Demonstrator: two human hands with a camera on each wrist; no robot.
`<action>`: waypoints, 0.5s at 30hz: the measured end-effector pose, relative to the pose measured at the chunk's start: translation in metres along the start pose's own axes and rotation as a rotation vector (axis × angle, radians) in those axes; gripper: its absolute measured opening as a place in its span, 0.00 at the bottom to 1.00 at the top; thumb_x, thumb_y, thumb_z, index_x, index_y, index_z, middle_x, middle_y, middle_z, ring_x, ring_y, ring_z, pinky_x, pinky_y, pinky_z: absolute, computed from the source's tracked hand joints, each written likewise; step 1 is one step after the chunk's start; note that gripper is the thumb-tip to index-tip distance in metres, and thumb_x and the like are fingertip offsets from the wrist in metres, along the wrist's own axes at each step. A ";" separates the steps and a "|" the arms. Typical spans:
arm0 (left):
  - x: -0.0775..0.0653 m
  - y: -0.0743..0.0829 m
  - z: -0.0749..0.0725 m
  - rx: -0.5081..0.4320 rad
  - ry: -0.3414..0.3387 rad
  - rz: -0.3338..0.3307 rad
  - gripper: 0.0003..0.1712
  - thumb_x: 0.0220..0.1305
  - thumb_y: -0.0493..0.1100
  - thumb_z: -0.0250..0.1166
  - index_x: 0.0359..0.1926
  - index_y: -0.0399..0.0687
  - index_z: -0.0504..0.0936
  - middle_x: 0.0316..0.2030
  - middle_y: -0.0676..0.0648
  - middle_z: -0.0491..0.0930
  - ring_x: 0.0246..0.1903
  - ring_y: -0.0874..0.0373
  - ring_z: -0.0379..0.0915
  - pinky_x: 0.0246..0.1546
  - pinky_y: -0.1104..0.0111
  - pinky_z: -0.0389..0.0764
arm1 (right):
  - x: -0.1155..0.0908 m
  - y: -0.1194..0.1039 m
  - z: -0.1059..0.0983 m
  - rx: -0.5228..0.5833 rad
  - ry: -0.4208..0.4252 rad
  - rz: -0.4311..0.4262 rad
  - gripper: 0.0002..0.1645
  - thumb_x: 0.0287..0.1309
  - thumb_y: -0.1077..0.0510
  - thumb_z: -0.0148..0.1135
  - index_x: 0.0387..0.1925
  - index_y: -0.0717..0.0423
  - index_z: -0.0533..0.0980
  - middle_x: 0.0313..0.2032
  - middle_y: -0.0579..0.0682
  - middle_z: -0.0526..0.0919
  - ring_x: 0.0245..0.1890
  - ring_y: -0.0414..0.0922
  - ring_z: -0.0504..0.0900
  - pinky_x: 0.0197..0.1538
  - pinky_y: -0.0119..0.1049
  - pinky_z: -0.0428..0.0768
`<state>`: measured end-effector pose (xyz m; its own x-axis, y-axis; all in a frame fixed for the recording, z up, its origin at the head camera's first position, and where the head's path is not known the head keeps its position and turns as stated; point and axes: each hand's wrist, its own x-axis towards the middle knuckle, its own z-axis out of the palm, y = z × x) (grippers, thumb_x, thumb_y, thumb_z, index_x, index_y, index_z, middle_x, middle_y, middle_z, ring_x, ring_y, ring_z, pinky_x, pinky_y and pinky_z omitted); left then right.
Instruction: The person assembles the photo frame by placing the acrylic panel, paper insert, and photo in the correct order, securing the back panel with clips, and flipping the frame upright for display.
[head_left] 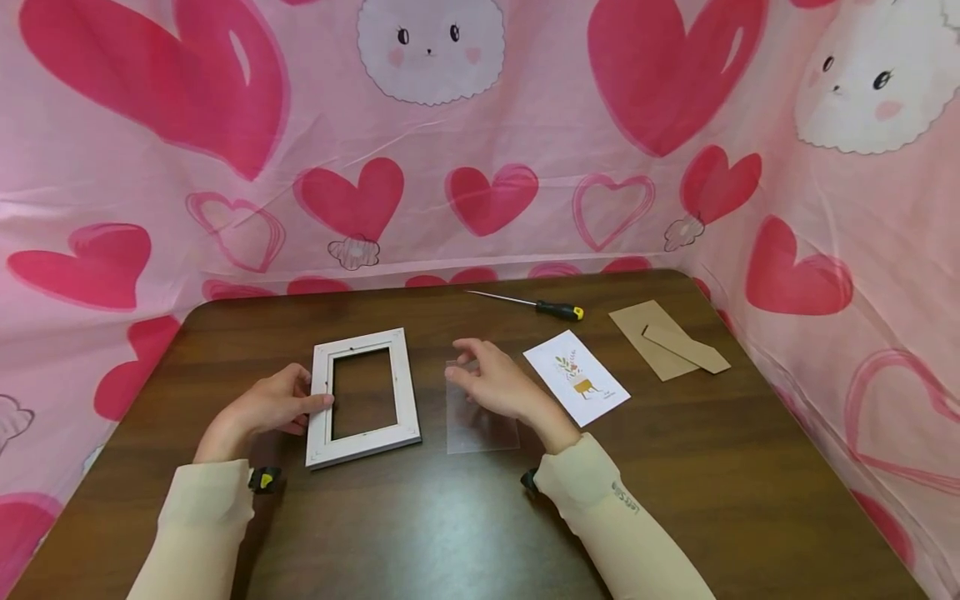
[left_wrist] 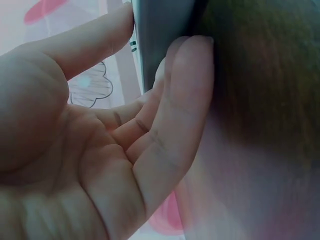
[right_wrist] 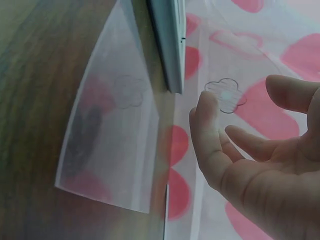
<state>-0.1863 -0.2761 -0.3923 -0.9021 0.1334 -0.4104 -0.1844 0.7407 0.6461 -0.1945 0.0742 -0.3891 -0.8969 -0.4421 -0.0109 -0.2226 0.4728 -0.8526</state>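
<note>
A white picture frame point(head_left: 406, 383) lies on the table with its inner opening bare, small dark tabs along the inner edge. My left hand point(head_left: 268, 403) pinches its left side, thumb on top and fingers against the outer edge; the left wrist view shows the frame's side point(left_wrist: 160, 35) between thumb and fingers. To the right of the frame, a clear plastic sheet point(head_left: 480, 433) lies flat. Above that sheet hovers my right hand point(head_left: 498, 383), fingers loosely bent and holding nothing. In the right wrist view the sheet point(right_wrist: 110, 130) is apart from the fingers.
A white card point(head_left: 573, 375) with a plant picture lies right of the right hand. Beyond it is a brown backing board point(head_left: 637, 321) with a stand leg point(head_left: 686, 346). A screwdriver point(head_left: 558, 310) with a black and yellow handle lies near the far edge. Heart-patterned cloth point(head_left: 491, 200) hangs behind.
</note>
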 end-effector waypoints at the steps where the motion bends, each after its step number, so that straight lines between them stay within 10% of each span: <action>1: 0.000 0.000 0.000 0.005 0.005 -0.002 0.36 0.59 0.54 0.68 0.54 0.36 0.61 0.36 0.40 0.71 0.31 0.51 0.74 0.34 0.61 0.83 | 0.000 0.001 0.001 0.003 -0.002 0.005 0.31 0.66 0.47 0.56 0.65 0.54 0.62 0.51 0.54 0.72 0.32 0.43 0.81 0.34 0.36 0.81; 15: 0.004 0.003 0.007 0.036 0.015 0.044 0.37 0.57 0.53 0.70 0.56 0.37 0.62 0.37 0.40 0.72 0.29 0.52 0.75 0.32 0.61 0.84 | -0.001 0.005 0.005 0.019 -0.010 0.011 0.31 0.65 0.49 0.57 0.64 0.57 0.63 0.49 0.54 0.73 0.29 0.49 0.83 0.34 0.37 0.80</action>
<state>-0.1878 -0.2688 -0.3970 -0.9147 0.1572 -0.3723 -0.1303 0.7572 0.6401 -0.1928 0.0726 -0.3957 -0.8952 -0.4450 -0.0252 -0.2058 0.4629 -0.8622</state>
